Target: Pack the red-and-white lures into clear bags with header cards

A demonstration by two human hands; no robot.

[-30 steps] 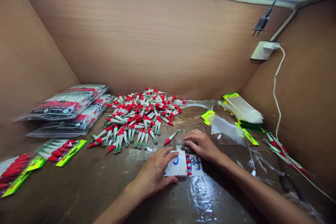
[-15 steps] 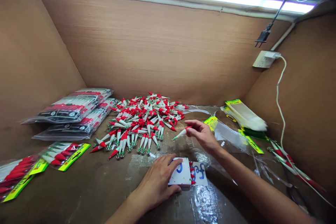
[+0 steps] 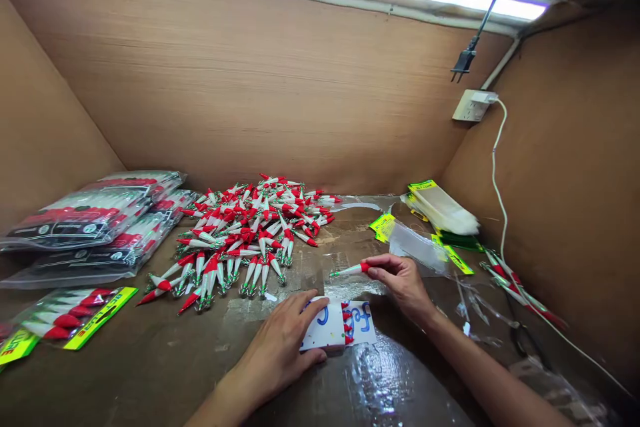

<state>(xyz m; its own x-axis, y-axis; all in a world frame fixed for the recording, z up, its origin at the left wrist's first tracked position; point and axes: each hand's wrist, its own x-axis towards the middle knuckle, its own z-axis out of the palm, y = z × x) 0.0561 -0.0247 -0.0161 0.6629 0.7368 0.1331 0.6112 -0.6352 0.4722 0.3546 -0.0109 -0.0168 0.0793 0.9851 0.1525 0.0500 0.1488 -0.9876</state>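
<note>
My left hand (image 3: 280,340) lies over the left side of a small white box (image 3: 326,328) with blue writing, its fingers on top and its thumb along the near side. Red tips of several lures stick out of the box's right end, over a white card (image 3: 367,323) marked in blue. My right hand (image 3: 404,283) pinches a squid jig (image 3: 353,269) by its red end, just above and behind the box. The jig's white body and green hooks point left. A large heap of similar jigs (image 3: 250,227) lies beyond my left hand.
Bagged lures (image 3: 95,210) are stacked at the left, with filled yellow-headed packs (image 3: 75,313) in front. At the right are clear packaging sleeves (image 3: 443,207), a loose sleeve (image 3: 415,243), several jigs (image 3: 523,290) and a white cable (image 3: 495,167). A black plug (image 3: 464,61) hangs above.
The view has turned right, so everything sits further left. My right hand has brought the jig nearer the box and rightward, now held more level. My left hand stays on the box.
</note>
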